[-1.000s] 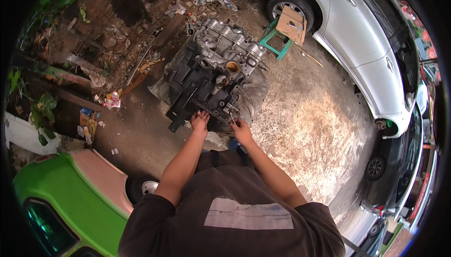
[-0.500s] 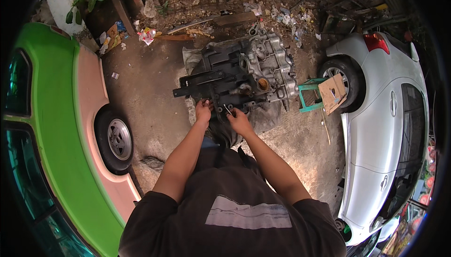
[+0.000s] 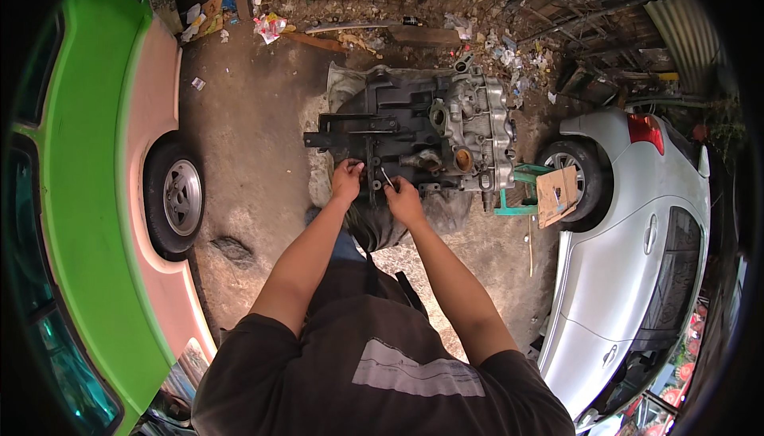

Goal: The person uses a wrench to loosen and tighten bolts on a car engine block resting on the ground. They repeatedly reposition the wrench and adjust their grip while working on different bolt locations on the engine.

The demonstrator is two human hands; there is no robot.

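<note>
my right hand (image 3: 404,199) grips a thin metal tool (image 3: 386,177), my left hand (image 3: 347,180) pinches at the near edge of the black engine block (image 3: 414,129) lying on the dirt between a green car (image 3: 72,197) and a silver car (image 3: 637,261)

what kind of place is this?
Likely an outdoor backyard car-repair yard: an engine block sits on bare dirt ground, flanked by a green car and a silver car, with scrap and litter behind.
</note>
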